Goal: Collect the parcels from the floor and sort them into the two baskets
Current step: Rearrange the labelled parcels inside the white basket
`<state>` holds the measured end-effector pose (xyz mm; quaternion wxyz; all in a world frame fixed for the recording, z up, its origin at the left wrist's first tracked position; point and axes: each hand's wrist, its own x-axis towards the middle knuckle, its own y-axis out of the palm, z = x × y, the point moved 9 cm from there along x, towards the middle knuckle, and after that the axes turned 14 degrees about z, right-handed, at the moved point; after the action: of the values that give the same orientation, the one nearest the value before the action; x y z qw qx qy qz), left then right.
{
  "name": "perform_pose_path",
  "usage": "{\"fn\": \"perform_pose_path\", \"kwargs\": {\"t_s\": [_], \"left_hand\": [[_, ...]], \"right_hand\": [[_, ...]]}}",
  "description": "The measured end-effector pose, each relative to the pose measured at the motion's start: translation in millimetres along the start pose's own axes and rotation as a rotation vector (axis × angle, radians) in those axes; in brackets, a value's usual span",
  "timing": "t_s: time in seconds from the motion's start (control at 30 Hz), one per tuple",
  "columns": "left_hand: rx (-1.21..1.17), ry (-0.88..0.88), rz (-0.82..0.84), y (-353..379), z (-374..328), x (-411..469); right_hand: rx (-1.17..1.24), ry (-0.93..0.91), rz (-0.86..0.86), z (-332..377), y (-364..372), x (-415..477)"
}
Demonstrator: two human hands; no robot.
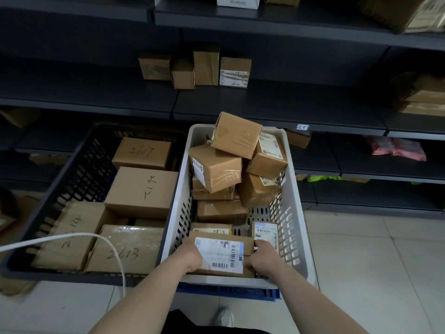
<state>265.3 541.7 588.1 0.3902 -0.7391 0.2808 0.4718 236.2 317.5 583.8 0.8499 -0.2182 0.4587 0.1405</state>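
Observation:
A cardboard parcel with a white shipping label [220,255] lies at the near end of the white basket [297,213]. My left hand [191,255] grips its left end and my right hand [261,257] grips its right end, fingers curled over the edges. Several small brown parcels [216,167] are piled high at the far end of the white basket. To its left stands the dark basket [60,194], which holds larger flat boxes [142,191] marked with handwritten numbers.
Dark metal shelves [265,104] run behind the baskets, with a few small boxes [207,66] on one level. A white cord [72,236] arcs over the dark basket's near corner. Pale floor tiles [373,261] lie to the right, and a shoe [225,317] shows below.

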Motion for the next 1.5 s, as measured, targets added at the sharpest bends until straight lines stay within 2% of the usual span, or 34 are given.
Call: {"fn": "perform_pose_path", "kwargs": {"t_s": [0.17,0.3,0.43,0.5,0.67,0.77,0.83,0.9,1.0,1.13,1.23,1.4,1.5], "left_hand": [[-0.033,0.067,0.034,-15.8,-10.5,-7.6],[-0.063,0.154,0.047,-23.8,-27.4,-17.6],[-0.321,0.229,0.105,-22.9,-40.3,-20.4],[-0.483,0.279,0.101,-24.7,-49.3,-19.9],[-0.660,0.352,0.042,-37.6,-69.8,-22.6],[-0.557,0.354,0.108,-34.4,-70.9,-21.1],[-0.305,0.333,0.107,-32.7,-71.4,-21.8],[-0.057,0.320,0.081,-28.0,-71.7,-23.6],[0.137,0.305,-0.026,-26.9,-67.8,-25.2],[0.226,0.271,-0.213,-39.4,-62.9,-36.2],[0.302,0.254,-0.354,-50.1,-68.4,-49.0],[0.328,0.228,-0.445,-47.6,-67.8,-58.7],[0.333,0.212,-0.511,-45.6,-66.8,-64.0]], "right_hand": [[0.124,-0.098,-0.009,17.4,-16.2,-0.4],[0.106,-0.114,-0.074,32.3,-35.1,-4.4],[0.033,-0.151,-0.250,52.1,-69.1,-20.7],[0.109,-0.229,-0.319,66.4,-88.1,-32.3],[0.257,-0.341,-0.276,89.6,-107.0,-49.8],[0.300,-0.339,-0.133,87.0,-96.7,-49.7],[0.312,-0.339,-0.056,81.8,-87.4,-45.2],[0.323,-0.342,-0.028,77.4,-79.6,-41.3],[0.330,-0.311,0.002,69.5,-69.7,-30.7],[0.358,-0.225,0.010,55.3,-57.6,-19.0],[0.226,-0.137,-0.099,34.8,-58.3,-6.8],[-0.041,0.091,-0.131,-8.0,-46.1,18.3],[-0.108,0.172,-0.115,-24.0,-39.8,29.5]]}}
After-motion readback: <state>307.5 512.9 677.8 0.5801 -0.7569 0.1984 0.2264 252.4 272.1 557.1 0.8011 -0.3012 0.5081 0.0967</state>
